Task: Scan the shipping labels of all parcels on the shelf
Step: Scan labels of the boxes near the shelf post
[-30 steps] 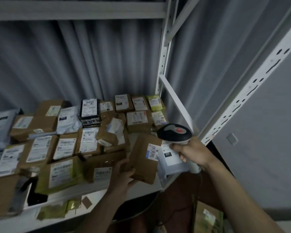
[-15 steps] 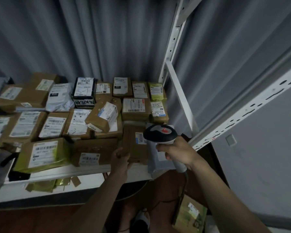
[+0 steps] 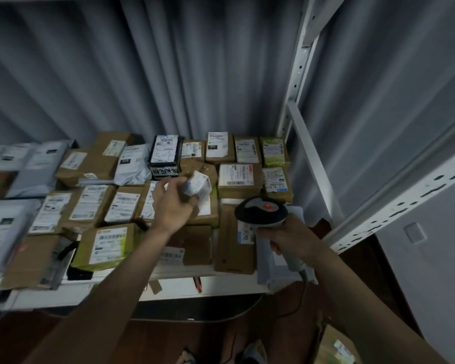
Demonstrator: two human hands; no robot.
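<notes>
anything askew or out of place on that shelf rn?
Yes. A small brown parcel sits tilted on top of the flat rows, and the left hand is on it. A grey mailer overhangs the shelf's front edge below the scanner.

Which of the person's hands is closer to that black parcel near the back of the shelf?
Left. The left hand reaches in just in front of the black parcel, gripping a small box. The right hand holds the scanner, farther off to the right.

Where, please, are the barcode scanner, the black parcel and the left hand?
barcode scanner [image 3: 261, 212]: head view, top of head.
black parcel [image 3: 165, 155]: head view, its white label.
left hand [image 3: 172, 204]: head view, back of hand.
</notes>
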